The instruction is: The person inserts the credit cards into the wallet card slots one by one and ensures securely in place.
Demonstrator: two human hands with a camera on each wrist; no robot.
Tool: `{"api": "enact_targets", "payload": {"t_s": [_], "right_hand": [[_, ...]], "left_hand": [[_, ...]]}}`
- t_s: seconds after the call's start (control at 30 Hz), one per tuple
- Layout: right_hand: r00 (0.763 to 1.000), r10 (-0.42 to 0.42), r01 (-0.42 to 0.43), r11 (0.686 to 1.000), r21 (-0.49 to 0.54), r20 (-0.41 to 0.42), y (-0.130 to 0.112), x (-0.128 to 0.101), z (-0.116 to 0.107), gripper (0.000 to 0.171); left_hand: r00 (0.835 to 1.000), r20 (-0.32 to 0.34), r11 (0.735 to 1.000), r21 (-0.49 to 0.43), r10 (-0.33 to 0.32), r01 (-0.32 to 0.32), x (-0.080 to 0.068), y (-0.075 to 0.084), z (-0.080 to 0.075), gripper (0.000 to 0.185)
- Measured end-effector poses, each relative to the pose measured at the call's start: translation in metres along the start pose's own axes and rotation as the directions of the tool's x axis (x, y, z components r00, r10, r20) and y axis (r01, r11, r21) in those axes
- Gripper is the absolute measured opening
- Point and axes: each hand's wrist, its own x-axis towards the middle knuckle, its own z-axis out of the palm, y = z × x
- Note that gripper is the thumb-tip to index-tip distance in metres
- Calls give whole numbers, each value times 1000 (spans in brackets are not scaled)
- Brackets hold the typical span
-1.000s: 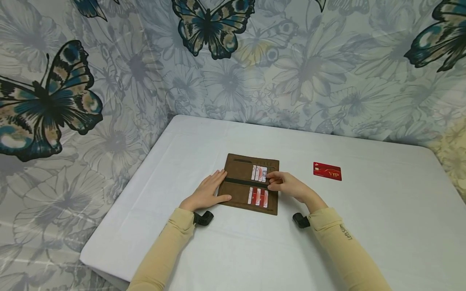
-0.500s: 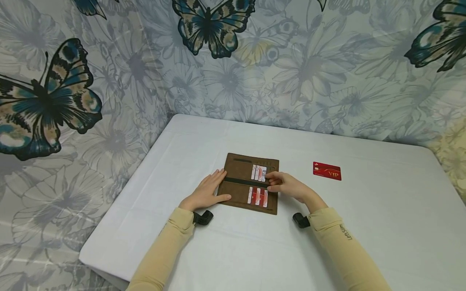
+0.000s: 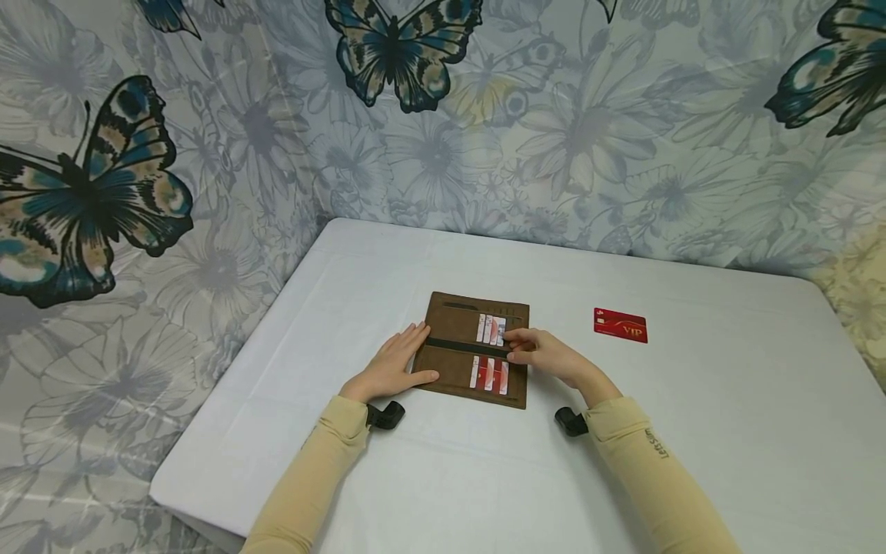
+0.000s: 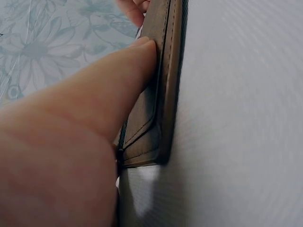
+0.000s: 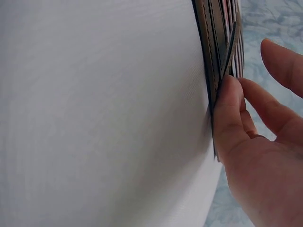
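Observation:
A brown long wallet [image 3: 453,363] lies open and flat on the white table [image 3: 727,415]. Cards fill an upper row of slots [image 3: 491,329] and a lower row [image 3: 489,375]. My left hand [image 3: 391,369] lies flat with straight fingers pressing the wallet's left edge [image 4: 165,94]; the left hand [image 4: 71,137] fills the left wrist view. My right hand [image 3: 547,355] rests at the wallet's right side, fingertips by the rightmost upper card. In the right wrist view the thumb of the right hand [image 5: 255,156] touches the wallet's edge [image 5: 210,47], the other fingers relaxed.
A red VIP card [image 3: 620,325] lies alone on the table to the right of the wallet. Butterfly-print cloth [image 3: 429,146] hangs behind and to the left. The table's left edge [image 3: 228,385] drops off close to my left arm.

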Motion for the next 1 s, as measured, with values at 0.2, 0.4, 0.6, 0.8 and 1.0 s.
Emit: {"api": "enact_targets", "payload": {"t_s": [0.2, 0.4, 0.6, 0.8, 1.0], "right_hand": [[1000, 5, -5, 1000, 3, -13, 3, 1, -1, 46], [999, 13, -13, 1000, -2, -33, 5, -3, -4, 45], [994, 31, -36, 998, -54, -101, 10, -9, -14, 45], [987, 35, -49, 995, -84, -156, 19, -21, -30, 47], [970, 44, -64, 995, -77, -238, 25, -36, -50, 53]], "left_hand": [[1000, 5, 1000, 4, 0, 0, 0, 0, 0, 85], [1000, 7, 1000, 2, -1, 1, 0, 1, 0, 85], [1000, 1, 1000, -1, 1, -1, -1, 1, 0, 85], [1000, 0, 999, 34, -3, 3, 0, -2, 2, 85], [1000, -15, 1000, 20, 5, -5, 0, -3, 3, 85]]}}
